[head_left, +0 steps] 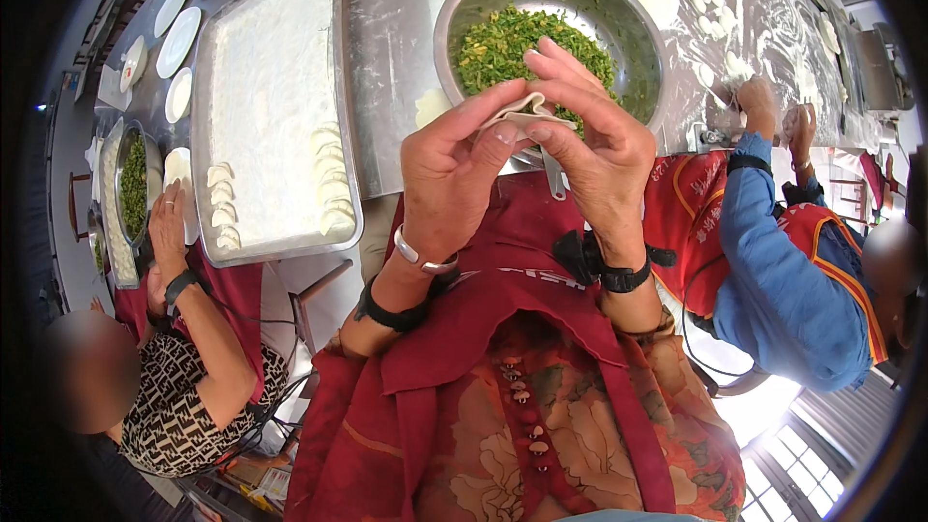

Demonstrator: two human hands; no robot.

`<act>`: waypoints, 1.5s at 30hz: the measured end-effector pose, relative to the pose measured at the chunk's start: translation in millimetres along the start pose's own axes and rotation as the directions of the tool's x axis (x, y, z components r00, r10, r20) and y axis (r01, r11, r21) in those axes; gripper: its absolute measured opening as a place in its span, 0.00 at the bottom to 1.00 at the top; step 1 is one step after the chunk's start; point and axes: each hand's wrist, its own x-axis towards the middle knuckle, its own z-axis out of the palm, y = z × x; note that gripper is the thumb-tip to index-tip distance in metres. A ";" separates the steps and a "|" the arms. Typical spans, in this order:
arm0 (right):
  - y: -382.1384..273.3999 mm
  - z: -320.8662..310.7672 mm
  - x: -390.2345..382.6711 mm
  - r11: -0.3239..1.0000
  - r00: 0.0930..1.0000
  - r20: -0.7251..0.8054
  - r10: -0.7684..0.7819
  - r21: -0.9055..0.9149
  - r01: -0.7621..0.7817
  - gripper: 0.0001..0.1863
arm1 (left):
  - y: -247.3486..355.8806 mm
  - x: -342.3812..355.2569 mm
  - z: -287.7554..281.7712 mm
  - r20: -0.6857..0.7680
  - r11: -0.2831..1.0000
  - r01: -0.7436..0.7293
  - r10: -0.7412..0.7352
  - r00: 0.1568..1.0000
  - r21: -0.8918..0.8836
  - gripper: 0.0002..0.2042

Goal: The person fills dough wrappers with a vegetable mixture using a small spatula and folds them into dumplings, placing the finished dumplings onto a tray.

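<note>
Between my two hands, in front of my chest, a dumpling of pale dough is pinched, its edge folded in a wavy line. My left hand has thumb and forefinger closed on its left side. With thumb and forefinger my right hand grips the other side, its remaining fingers raised. Just beyond stands a steel bowl of chopped green filling, partly hidden by my fingers. A metal utensil handle shows below my right hand.
On the left a floured metal tray holds two rows of folded dumplings. White plates lie past it. Dough pieces and loose flour cover the right of the steel table. People work on both sides, one in a blue sleeve.
</note>
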 end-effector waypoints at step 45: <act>-2.4 -2.0 3.8 0.935 0.963 0.066 -0.263 -0.230 0.271 0.08 | -5.1 -5.3 -3.6 0.098 1.000 0.000 -0.002 0.995 0.029 0.22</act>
